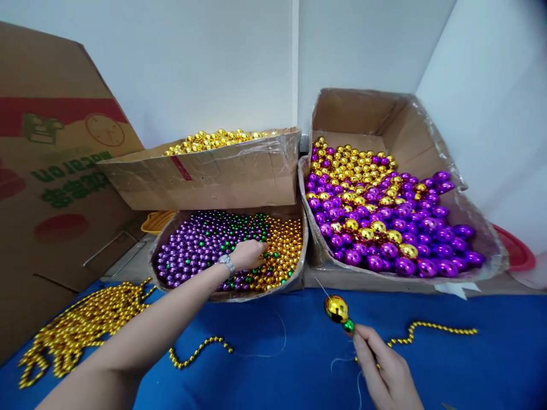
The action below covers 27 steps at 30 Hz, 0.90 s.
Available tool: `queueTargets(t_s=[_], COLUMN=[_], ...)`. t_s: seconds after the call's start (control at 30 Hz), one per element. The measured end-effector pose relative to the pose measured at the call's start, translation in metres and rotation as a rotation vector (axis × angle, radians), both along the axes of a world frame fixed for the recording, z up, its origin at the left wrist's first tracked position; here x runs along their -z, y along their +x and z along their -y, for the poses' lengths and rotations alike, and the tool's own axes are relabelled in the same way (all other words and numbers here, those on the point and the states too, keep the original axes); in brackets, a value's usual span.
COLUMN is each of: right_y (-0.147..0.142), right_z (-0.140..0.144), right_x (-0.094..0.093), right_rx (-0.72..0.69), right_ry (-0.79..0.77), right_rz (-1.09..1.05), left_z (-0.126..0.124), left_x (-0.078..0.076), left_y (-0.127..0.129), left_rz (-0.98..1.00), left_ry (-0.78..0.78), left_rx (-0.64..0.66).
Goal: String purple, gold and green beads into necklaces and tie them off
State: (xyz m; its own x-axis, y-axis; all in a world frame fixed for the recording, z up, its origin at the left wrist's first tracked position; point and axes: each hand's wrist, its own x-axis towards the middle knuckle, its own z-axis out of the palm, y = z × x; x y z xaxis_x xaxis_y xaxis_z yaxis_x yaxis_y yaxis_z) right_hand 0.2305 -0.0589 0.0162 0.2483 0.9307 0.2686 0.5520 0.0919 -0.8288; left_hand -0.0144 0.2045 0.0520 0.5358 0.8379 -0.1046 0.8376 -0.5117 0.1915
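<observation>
My left hand point(249, 253) reaches into a low cardboard box point(299, 267) of small purple, green and gold beads, fingers curled down among the beads; whether it grips any is hidden. A watch sits on that wrist. My right hand point(382, 370) pinches a thin needle or wire carrying a large gold ball point(336, 308) and a small green bead point(348, 326), held just above the blue cloth point(277, 330). A thin white thread point(273, 347) trails across the cloth. A strand of small gold beads point(431, 329) lies right of that hand.
A big box point(410, 131) of large purple and gold balls stands at right. A box of gold beads point(222, 171) sits stacked above the mixed one. Gold bead strands are piled point(81, 330) at left, beside a printed carton point(55, 171). A red lid point(515, 250) lies far right.
</observation>
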Motion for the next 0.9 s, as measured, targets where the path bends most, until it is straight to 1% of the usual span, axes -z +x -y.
queueTargets(t_s=[0.07, 0.13, 0.2, 0.3, 0.33, 0.37, 0.47, 0.5, 0.57, 0.67, 0.8, 0.9], right_y=[0.001, 0.002, 0.003, 0.001, 0.000, -0.001, -0.005, -0.005, -0.006, -0.006, -0.005, -0.005], right_z=[0.001, 0.001, 0.000, -0.005, -0.007, -0.009, -0.014, -0.015, -0.015, -0.013, -0.012, -0.012], right_x=[0.000, 0.001, 0.002, -0.002, -0.004, -0.006, -0.011, -0.012, -0.011, -0.007, -0.003, -0.003], right_rx=[-0.007, -0.027, -0.059, -0.092, -0.093, -0.093, -0.083, -0.082, -0.088, -0.103, -0.097, -0.101], right_ry=[-0.013, -0.016, -0.001, 0.047, 0.064, 0.079, 0.127, 0.141, 0.162, 0.173, 0.156, 0.148], right_rz=[0.029, 0.068, 0.108, 0.152, 0.160, 0.165, 0.186, 0.196, 0.216, 0.229, 0.238, 0.245], left_z=[0.003, 0.009, 0.019, 0.041, 0.050, 0.058, 0.082, 0.087, 0.096, 0.102, 0.107, 0.111], left_x=[0.000, -0.005, -0.015, -0.033, -0.039, -0.043, -0.050, -0.051, -0.050, -0.048, -0.048, -0.049], left_y=[0.002, 0.005, 0.009, 0.018, 0.022, 0.026, 0.037, 0.041, 0.046, 0.051, 0.054, 0.055], left_rz=[0.050, 0.135, 0.252, 0.431, 0.532, 0.665, 1.147, 1.263, 1.375, 1.444, 1.464, 1.465], left_ry=[-0.039, -0.078, -0.140, -0.249, -0.315, -0.414, -0.836, -0.957, -1.082, -1.136, -1.129, -1.120], left_rx=[-0.019, -0.032, -0.024, 0.016, 0.021, 0.016, -0.073, -0.112, -0.172, -0.249, -0.359, -0.375])
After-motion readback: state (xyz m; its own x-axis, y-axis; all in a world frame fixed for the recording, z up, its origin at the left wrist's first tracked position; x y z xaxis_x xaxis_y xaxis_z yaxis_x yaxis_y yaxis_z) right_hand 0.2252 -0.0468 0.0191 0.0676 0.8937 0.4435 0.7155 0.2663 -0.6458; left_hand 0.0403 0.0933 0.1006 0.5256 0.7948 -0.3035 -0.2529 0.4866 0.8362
